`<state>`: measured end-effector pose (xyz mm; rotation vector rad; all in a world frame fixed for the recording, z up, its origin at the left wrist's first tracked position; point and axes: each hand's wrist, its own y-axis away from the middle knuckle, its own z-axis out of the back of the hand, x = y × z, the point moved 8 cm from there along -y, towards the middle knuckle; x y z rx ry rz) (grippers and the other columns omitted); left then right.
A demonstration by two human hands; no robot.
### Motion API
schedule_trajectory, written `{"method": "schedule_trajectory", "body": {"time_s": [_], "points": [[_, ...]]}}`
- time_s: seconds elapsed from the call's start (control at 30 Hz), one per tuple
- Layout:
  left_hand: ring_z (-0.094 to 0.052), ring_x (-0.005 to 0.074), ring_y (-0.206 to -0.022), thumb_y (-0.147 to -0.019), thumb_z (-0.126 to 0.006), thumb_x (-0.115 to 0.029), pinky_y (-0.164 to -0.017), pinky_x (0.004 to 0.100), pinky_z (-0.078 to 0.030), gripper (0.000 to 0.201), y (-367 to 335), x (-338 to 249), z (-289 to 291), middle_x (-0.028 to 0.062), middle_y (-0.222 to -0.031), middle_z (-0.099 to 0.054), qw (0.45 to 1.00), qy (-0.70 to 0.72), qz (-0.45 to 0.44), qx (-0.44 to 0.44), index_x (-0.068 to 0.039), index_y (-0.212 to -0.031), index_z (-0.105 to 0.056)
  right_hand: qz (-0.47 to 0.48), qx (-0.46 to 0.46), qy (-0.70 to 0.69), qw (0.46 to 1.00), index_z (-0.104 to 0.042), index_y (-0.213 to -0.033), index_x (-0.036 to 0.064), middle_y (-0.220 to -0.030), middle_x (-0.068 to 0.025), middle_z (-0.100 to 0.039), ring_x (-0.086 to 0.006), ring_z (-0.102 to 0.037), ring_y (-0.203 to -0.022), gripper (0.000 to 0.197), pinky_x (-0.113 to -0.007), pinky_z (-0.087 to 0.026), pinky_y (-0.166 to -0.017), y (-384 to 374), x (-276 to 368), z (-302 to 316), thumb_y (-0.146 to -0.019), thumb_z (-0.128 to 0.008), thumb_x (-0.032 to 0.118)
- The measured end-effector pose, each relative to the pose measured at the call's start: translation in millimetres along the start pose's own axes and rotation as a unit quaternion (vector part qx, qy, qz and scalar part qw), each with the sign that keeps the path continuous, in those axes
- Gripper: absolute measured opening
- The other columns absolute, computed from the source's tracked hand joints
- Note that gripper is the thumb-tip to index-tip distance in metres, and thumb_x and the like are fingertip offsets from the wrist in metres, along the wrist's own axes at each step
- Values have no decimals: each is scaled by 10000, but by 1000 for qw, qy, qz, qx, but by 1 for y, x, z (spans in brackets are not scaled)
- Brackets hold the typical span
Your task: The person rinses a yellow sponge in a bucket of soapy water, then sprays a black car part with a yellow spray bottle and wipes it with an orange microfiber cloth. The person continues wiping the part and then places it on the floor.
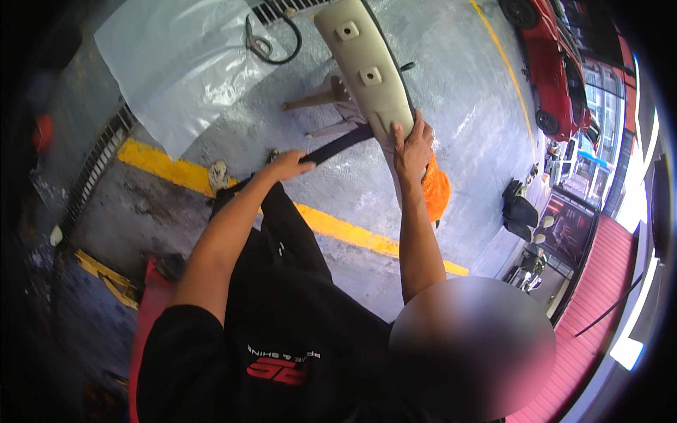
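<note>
A long beige padded piece, like a car seat back [388, 102], stands tilted in front of me. Two square fittings with holes sit along its face, and a small black knob [407, 67] sticks out at its far side. My right hand [412, 151] grips its near end, thumb on the face and fingers over the edge. My left hand [288, 166] is closed around one end of a dark flat strap [338, 144]. The strap's other end meets the beige piece, where I cannot see how it attaches. An orange cloth [436, 190] hangs beside my right wrist.
A pale plastic stool [331, 99] shows partly behind the beige piece. Clear sheeting [176, 63] with a black hose [282, 56] lies at far left. A yellow line [345, 229] and a drain grate [92, 169] cross the floor. A red car [553, 67] stands far right.
</note>
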<state>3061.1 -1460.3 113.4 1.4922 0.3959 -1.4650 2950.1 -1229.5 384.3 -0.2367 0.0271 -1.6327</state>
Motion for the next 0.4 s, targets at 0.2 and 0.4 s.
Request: {"method": "schedule_trajectory", "body": {"time_s": [0.2,0.4], "points": [[-661,232,-792,-950,-684,-427,-739,405,-500,452,-37,-96,7,149,-846,-714,998,39,-37,37,23,-990,-680,17,-7,22,1000,-474,-1489,119,-1353,-204,-569,-415,-560,-1208,685,-531,-456,-982,8,-6,2,-970,-593,550],[-599,221,-729,-955,-690,-435,-716,417,-485,449,-51,-165,20,136,-814,-703,986,116,-114,-30,12,-993,-668,30,-15,-14,999,-443,-1515,104,-1438,-198,-517,-421,-527,-1263,746,-544,-432,-1017,6,-7,0,-957,-601,572]]}}
